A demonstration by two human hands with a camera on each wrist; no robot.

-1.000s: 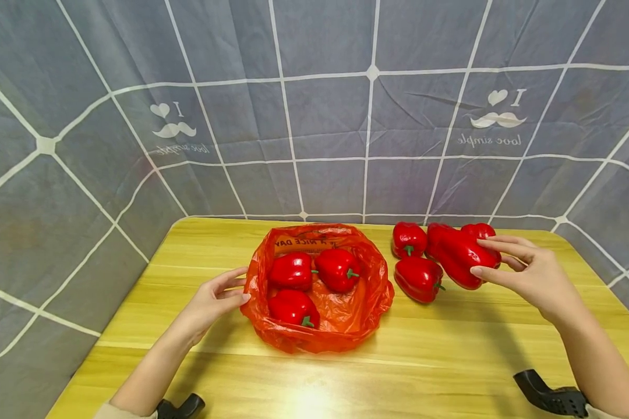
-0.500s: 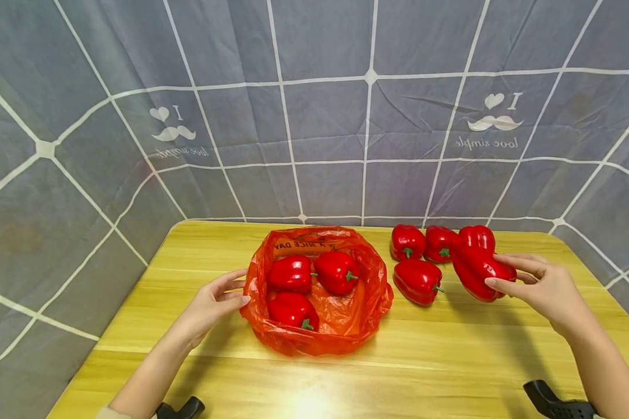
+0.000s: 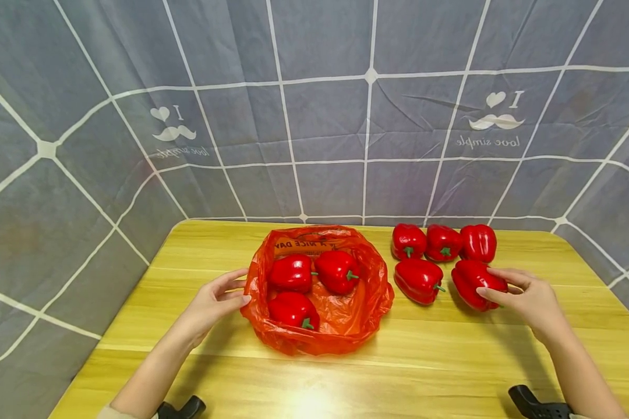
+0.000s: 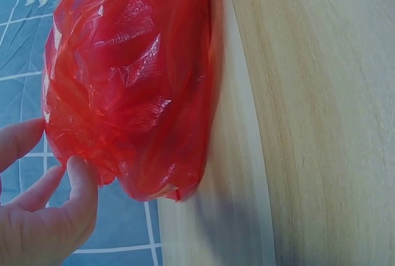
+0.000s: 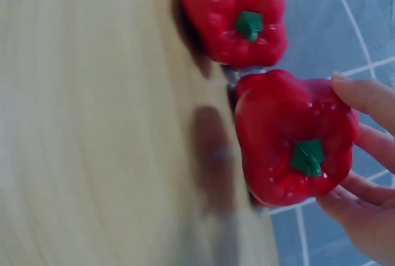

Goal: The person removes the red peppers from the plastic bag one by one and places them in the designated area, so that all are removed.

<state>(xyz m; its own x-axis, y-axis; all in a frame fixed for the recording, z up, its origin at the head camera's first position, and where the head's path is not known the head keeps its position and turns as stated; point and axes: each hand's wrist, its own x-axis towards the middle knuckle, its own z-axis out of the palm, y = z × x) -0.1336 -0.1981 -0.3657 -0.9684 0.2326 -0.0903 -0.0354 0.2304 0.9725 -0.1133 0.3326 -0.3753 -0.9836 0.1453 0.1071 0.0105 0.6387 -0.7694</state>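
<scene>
While the left hand (image 3: 209,302) holds the left rim of the red bag (image 3: 322,342) between thumb and fingers, we see the right hand, clearly the nearer one, with thumb and fingers spread fairly wide round a red pepper (image 3: 472,285) well right of the bag. We mark its long axis slanting, stem end away from the bag and toward the person; one loose pepper (image 3: 418,280) lies between it and the bag, and we can't tell whether the gripped one touches the table (image 3: 424,361).
</scene>
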